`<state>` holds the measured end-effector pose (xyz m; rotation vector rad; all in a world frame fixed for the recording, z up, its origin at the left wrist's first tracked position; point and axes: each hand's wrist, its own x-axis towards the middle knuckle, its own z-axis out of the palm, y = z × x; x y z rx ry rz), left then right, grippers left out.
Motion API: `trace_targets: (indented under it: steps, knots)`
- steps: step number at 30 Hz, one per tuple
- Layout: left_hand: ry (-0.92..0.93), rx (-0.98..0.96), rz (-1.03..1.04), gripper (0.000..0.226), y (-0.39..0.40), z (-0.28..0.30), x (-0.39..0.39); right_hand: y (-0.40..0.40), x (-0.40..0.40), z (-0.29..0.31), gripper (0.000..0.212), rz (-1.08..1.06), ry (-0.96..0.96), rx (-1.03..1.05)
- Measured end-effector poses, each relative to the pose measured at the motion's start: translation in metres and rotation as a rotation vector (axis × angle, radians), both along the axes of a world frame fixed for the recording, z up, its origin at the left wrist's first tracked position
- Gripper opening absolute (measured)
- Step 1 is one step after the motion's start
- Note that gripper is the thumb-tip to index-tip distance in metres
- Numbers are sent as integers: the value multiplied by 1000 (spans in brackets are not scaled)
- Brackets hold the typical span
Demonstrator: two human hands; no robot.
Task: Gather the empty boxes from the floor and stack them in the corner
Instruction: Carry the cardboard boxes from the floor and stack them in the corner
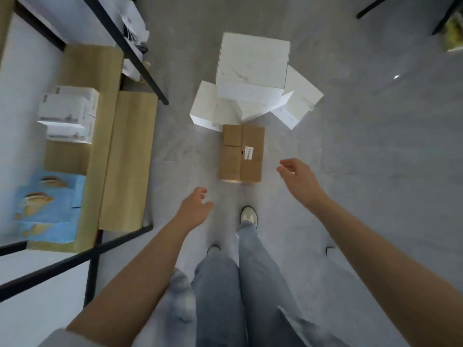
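Observation:
A brown cardboard box [241,153] with a small white label lies on the grey floor straight ahead. Behind it sits a loose pile of white boxes: a large one [251,63] on top, a smaller one [203,106] at its left and another [299,101] at its right. My left hand [194,208] hangs below and left of the brown box, fingers relaxed, holding nothing. My right hand [298,177] is stretched out just right of the brown box, fingers loosely spread, apart from it.
A black-framed shelf [75,256] stands at the left with brown cardboard [127,159], stacked white boxes [67,113] and a blue printed box [47,206]. My legs and shoe [248,215] stand just below the brown box. Black furniture legs [370,7] show at the top right.

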<state>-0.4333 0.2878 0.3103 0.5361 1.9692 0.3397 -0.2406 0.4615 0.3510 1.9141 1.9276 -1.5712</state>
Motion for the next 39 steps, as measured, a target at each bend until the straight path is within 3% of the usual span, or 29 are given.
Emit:
trace_targets:
  steps: [8,13,16,21,24,29,34,39]
  knots:
    - [-12,-38,134,45,128,-147,-65,104,-48,-178,39,-122,-88,-174]
    - [-64,-74,249,46,164,-266,-82,114,-55,-321,22,-233,-184,-306]
    - [-94,-98,329,50,169,-327,-84,111,-53,-388,26,-232,-256,-327]
    - [-191,-149,373,64,169,-424,-79,108,-53,-482,68,-333,-211,-418]
    - [-302,-150,418,66,167,-451,-73,102,-56,-504,74,-401,-159,-495]
    - [-362,-136,464,60,165,-462,-58,97,-55,-512,52,-457,-59,-508]
    - [-343,-103,448,58,160,-419,-54,92,-50,-465,54,-452,-45,-533]
    - [-334,-71,430,59,148,-335,-55,79,-54,-380,54,-441,-37,-494]
